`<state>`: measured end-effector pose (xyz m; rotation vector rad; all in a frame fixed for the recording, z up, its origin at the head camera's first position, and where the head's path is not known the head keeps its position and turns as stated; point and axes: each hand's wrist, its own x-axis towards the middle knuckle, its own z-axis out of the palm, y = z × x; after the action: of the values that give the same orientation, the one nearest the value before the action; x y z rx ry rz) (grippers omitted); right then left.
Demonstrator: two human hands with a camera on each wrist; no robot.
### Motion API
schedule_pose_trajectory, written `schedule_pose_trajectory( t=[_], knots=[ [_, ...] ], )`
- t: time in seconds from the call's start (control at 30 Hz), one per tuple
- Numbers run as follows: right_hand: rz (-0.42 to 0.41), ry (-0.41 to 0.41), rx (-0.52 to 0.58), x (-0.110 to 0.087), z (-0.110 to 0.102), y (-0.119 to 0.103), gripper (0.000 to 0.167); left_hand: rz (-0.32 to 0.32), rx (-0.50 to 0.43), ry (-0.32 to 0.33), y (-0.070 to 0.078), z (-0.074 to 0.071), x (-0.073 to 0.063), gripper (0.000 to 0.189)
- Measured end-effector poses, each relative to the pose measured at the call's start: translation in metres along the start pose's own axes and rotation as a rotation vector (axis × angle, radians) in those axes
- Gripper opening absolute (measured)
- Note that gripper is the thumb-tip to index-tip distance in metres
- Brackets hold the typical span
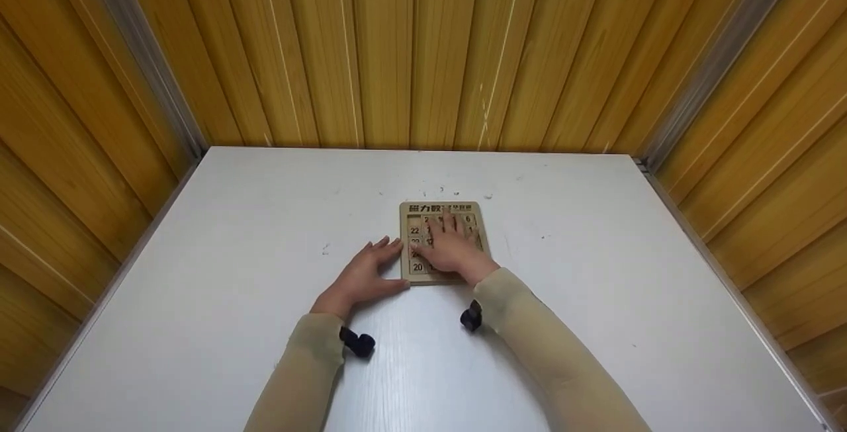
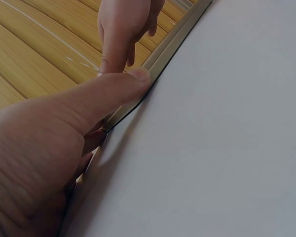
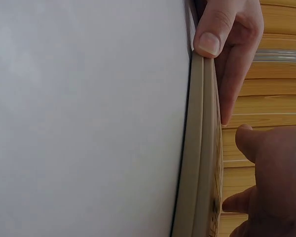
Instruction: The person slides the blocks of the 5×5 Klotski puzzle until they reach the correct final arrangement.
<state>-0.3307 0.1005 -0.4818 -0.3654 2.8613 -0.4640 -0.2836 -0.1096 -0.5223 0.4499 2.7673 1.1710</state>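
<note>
Touching the puzzle board (image 1: 433, 279) at its near-left corner, the left hand (image 1: 365, 278) is wide: thumb on the near edge, other fingers along the left edge. Right hand (image 1: 453, 247) also wide, fingers spread over the number tiles, covering most of the grid; can't tell which fingertips actually press. Board lies flat on the white bench (image 1: 198, 300), around mid-width, heading (image 1: 425, 209) at the far end, partly behind the right hand's fingertips. Readable tiles: 22 (image 1: 415, 231) on the left side, 20 (image 1: 417, 267) at the near-left corner of the grid, 6 (image 1: 468, 219) at far right. Bare cell (image 1: 414, 221) at the grid's far-left corner. Left wrist view shows the left thumb against the board's side; right wrist view shows the board's layered edge. Tan sleeves (image 1: 291, 372) on both arms, small black camera (image 1: 358, 343) on the left wrist, another (image 1: 471, 317) on the right. Small dark marks (image 1: 488, 196) on the bench past the board. Yellow wood-look panels (image 1: 384, 55) on three sides, grey posts (image 1: 142, 48) at the corners.
</note>
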Motion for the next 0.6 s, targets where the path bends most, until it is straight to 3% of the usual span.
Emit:
schedule_pose_trajectory(
  t=[0.2,0.6],
  knots=[
    [0.015,-0.015,-0.016,0.0,0.001,-0.004,0.085,-0.001,0.001,-0.001,-0.001,0.0,-0.001,0.086],
    [0.002,-0.042,-0.033,0.004,0.005,-0.022,0.085,0.056,0.005,0.012,0.0,0.0,-0.001,0.078]
  ],
)
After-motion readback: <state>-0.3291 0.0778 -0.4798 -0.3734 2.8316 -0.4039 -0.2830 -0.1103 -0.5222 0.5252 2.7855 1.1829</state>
